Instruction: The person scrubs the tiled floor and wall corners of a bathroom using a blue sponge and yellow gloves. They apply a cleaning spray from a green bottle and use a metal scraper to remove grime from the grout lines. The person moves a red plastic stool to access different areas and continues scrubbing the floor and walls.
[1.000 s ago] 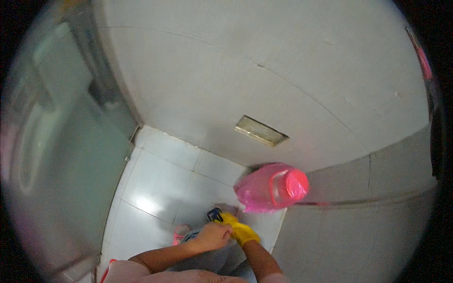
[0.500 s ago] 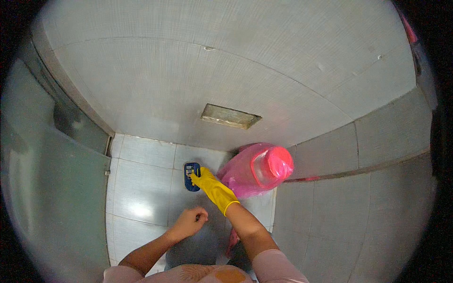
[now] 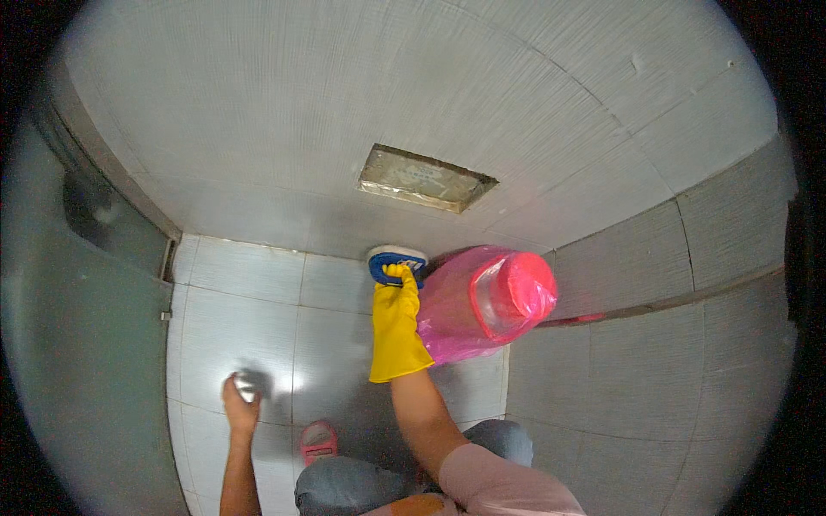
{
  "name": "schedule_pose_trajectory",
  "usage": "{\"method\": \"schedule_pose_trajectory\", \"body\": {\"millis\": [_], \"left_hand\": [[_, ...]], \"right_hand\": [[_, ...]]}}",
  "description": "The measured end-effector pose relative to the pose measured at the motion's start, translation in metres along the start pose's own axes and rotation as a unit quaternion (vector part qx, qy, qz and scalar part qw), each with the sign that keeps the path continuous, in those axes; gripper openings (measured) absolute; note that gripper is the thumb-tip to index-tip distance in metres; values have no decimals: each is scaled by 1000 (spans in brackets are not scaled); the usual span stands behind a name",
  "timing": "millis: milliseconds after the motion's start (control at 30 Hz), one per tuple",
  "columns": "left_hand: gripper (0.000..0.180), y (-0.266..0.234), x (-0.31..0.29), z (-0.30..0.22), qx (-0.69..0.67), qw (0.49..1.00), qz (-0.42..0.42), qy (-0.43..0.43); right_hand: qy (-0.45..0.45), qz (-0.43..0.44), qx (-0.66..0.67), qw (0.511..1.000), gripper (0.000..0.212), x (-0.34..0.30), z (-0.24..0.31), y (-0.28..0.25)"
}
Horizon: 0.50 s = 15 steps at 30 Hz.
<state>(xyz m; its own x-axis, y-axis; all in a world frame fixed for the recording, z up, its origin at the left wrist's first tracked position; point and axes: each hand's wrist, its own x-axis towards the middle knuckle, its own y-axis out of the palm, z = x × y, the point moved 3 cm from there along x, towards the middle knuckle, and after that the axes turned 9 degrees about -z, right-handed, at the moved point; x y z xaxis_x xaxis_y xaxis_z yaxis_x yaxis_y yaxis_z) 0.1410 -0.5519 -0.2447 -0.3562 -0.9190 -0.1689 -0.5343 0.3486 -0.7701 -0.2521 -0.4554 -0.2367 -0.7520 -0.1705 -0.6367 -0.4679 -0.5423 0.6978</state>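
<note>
My right hand, in a yellow rubber glove, grips a blue scrub brush with a pale bristle edge. The brush is by the foot of the far wall, where it meets the floor. To the left, my bare left hand is closed round a small shiny silver thing, blurred and of a kind I cannot make out. Just right of the gloved hand stands a pink bin with a clear panel, wrapped in thin pink plastic.
A recessed drain-like opening with a metal frame sits low in the far tiled wall. On the left is a frosted glass door; a tiled wall rises on the right. My pink slipper rests on the tile floor.
My right hand has carried the brush from the floor up and right toward the wall, turning it sideways. My left hand has moved left and now holds the silver thing.
</note>
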Motion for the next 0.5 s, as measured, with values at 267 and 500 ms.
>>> {"method": "schedule_pose_trajectory", "body": {"millis": [267,500], "left_hand": [[120,-17,11,109,236,942,-19,-240],[140,-18,26,128,202,915,123,-327]], "right_hand": [[-15,72,-75,994,8,-61,17,57],[-220,282,-393,847,15,-145,4,117]]}}
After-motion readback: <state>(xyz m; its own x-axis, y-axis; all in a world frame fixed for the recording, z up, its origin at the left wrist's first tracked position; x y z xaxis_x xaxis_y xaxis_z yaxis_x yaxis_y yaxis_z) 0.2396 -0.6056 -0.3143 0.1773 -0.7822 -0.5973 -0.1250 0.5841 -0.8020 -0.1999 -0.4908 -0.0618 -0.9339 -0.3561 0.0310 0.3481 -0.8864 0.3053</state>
